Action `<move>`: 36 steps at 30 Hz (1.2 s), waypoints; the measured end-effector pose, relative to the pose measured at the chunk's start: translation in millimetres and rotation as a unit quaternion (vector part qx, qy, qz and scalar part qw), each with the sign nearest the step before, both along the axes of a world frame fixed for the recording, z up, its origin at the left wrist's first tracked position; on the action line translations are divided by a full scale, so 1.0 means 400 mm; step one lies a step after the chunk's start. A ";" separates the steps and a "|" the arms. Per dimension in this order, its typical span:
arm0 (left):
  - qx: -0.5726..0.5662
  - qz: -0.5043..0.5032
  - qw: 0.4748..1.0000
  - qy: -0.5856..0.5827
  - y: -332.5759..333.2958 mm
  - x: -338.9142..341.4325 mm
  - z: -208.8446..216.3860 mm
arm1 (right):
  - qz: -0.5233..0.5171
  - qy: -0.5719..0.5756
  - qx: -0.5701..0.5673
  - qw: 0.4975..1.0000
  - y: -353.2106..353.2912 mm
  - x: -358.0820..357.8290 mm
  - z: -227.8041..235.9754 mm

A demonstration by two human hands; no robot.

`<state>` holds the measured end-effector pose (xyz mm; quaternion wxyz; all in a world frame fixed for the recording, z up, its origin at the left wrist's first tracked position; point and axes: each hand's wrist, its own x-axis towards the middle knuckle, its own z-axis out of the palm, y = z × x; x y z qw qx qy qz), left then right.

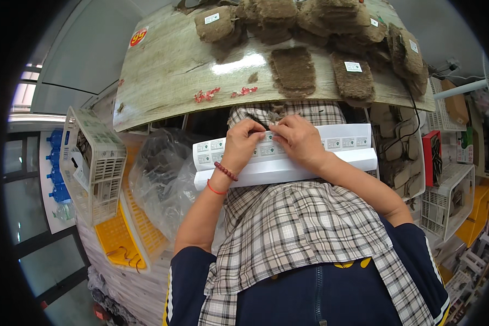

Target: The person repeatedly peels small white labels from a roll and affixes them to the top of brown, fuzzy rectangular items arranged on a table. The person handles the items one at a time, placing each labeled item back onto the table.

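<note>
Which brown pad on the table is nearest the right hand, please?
The pad beyond the right hand, showing no label; the labelled pad to its right and piled pads behind are farther.

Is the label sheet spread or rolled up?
Spread, at least partly: the label sheet shows printed rows face-up by the left hand and right hand. Whether the blank band below is rolled, I cannot tell.

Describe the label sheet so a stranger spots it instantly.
Below the near edge of the woodgrain table, a plaid apron covers the person's lap. The white label sheet spans it, left hand and right hand at its middle. Printed rows of rectangles set it apart from the clear plastic leftward.
</note>
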<state>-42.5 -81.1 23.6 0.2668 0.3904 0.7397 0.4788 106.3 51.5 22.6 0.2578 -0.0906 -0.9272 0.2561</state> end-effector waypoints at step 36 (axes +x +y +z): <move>-0.049 -0.026 0.998 -0.008 0.012 -0.007 -0.014 | -0.039 0.031 -0.009 0.999 -0.011 0.012 -0.039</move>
